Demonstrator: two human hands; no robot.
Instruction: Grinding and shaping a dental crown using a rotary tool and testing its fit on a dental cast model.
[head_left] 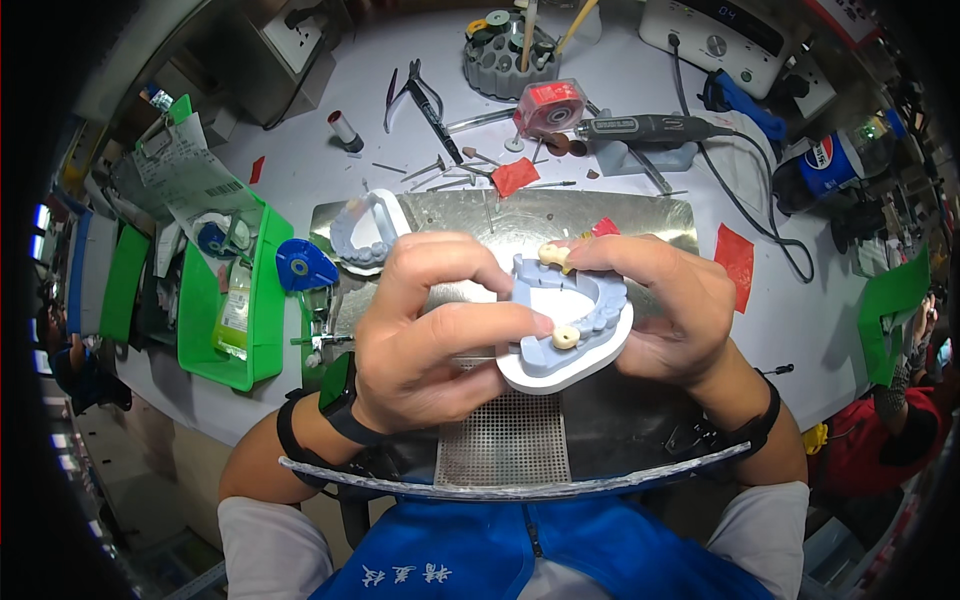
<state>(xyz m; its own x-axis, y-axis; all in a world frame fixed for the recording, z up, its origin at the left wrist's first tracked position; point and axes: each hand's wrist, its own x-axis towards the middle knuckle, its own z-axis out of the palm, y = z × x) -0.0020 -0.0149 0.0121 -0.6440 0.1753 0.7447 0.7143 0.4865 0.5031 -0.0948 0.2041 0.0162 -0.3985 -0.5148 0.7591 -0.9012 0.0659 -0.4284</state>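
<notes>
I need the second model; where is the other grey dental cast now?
In the head view, the second grey dental cast lies on the metal plate's left end, beside the blue triangular piece, just above the left hand.

Two hands, the left hand (430, 340) and right hand (665, 310), share one grey tooth model (572, 325) bearing two cream teeth (565, 337), with a second tooth model (362, 240) lying beyond the left hand and three red scraps (735, 260) scattered beyond the right.

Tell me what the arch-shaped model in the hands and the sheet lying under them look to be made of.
Dental model: matte grey-blue teeth arch, likely printed resin or plastic, on a smooth white base that looks like plaster. Two cream teeth could be wax or ceramic; unclear. Sheet: dull silver with soft reflections and scratches, apparently metal.
</notes>
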